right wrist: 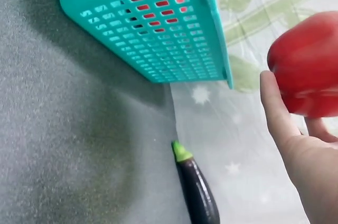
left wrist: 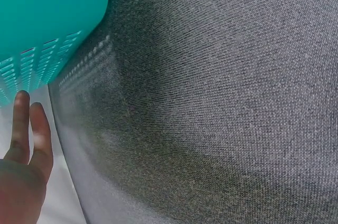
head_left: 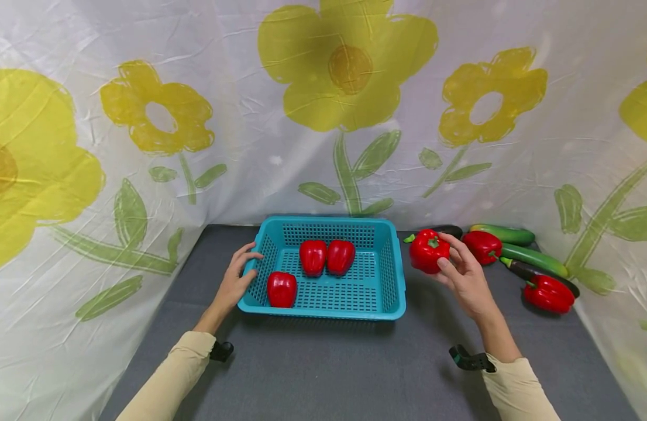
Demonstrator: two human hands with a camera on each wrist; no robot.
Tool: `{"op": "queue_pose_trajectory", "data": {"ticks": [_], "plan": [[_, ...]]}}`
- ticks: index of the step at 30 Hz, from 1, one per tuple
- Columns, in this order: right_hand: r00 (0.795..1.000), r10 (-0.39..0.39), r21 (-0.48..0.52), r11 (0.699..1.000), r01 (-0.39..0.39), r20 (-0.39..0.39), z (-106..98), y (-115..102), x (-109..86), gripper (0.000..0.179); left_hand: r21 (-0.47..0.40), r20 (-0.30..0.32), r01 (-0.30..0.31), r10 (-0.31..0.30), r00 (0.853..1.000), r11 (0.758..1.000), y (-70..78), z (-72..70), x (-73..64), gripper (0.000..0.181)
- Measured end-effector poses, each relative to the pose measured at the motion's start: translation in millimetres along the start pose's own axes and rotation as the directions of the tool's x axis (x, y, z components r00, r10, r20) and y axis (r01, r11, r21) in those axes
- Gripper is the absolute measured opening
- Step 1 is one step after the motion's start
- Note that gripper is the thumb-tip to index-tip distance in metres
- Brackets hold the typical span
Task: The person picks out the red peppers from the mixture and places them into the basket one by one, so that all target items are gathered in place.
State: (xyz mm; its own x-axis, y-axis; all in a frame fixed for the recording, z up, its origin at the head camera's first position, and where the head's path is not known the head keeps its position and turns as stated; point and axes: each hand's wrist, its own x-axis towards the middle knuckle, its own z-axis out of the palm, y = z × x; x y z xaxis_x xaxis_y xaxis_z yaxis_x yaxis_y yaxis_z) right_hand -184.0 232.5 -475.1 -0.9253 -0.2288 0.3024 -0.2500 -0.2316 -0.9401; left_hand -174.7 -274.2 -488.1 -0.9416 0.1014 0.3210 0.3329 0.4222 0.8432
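My right hand (head_left: pixel 463 275) grips a red bell pepper (head_left: pixel 429 251) with a green stem, held up just right of the basket. In the right wrist view the thumb lies along this pepper (right wrist: pixel 309 68). At the left rim of a turquoise perforated basket (head_left: pixel 323 314) is my left hand (head_left: pixel 234 283), its fingers loosely extended. Two fairly straight fingers (left wrist: pixel 39 134) show beside the basket wall in the left wrist view; whether they touch it I cannot tell. Inside the basket lie three red bell peppers: one at the front left (head_left: pixel 282 289), and a pair (head_left: pixel 313 257) side by side towards the back.
Right of the basket lie an eggplant (head_left: pixel 444 230), zucchini (head_left: pixel 534 259), another eggplant (head_left: pixel 529 271) and two red bell peppers, one behind my right hand (head_left: pixel 482 247) and one farther right (head_left: pixel 549 293). A flowered white curtain (head_left: pixel 239 146) borders the grey table (head_left: pixel 323 374).
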Motion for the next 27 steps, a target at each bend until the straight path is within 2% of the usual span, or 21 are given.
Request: {"op": "queue_pose_trajectory", "data": {"ticks": [3, 6, 10, 14, 24, 27], "plan": [[0.999, -0.014, 0.022, 1.000, 0.013, 0.042, 2.7, 1.1, 1.6, 0.058, -0.008, 0.004, 0.006, -0.006, 1.000, 1.000, 0.7, -0.3, 0.7, 0.033], [0.998, -0.025, -0.001, 1.000, 0.025, 0.051, 7.1, 1.2, 3.6, 0.066, -0.012, 0.004, 0.010, -0.010, 1.000, 1.000, 1.8, -0.6, 1.4, 0.033], [1.000, -0.016, -0.106, 0.994, 0.016, 0.004, 14.1, 0.0, 7.0, 0.073, -0.008, 0.002, 0.006, -0.006, 1.000, 1.000, 2.4, -0.9, 2.2, 0.033], [0.999, 0.014, -0.185, 0.982, -0.021, -0.036, 19.6, -0.2, 9.6, 0.068, -0.011, 0.002, -0.002, 0.002, 1.000, 1.000, 1.9, -1.0, 2.3, 0.033], [0.996, 0.049, -0.269, 0.961, -0.068, -0.074, 37.9, 1.6, 18.0, 0.065, -0.010, 0.000, -0.025, 0.025, 1.000, 1.000, 0.1, -0.4, 0.1, 0.032], [0.996, 0.056, -0.281, 0.957, -0.072, -0.064, 43.5, 2.9, 20.5, 0.064, -0.006, 0.001, -0.024, 0.024, 1.000, 1.000, 0.2, 0.3, -0.4, 0.033]]}}
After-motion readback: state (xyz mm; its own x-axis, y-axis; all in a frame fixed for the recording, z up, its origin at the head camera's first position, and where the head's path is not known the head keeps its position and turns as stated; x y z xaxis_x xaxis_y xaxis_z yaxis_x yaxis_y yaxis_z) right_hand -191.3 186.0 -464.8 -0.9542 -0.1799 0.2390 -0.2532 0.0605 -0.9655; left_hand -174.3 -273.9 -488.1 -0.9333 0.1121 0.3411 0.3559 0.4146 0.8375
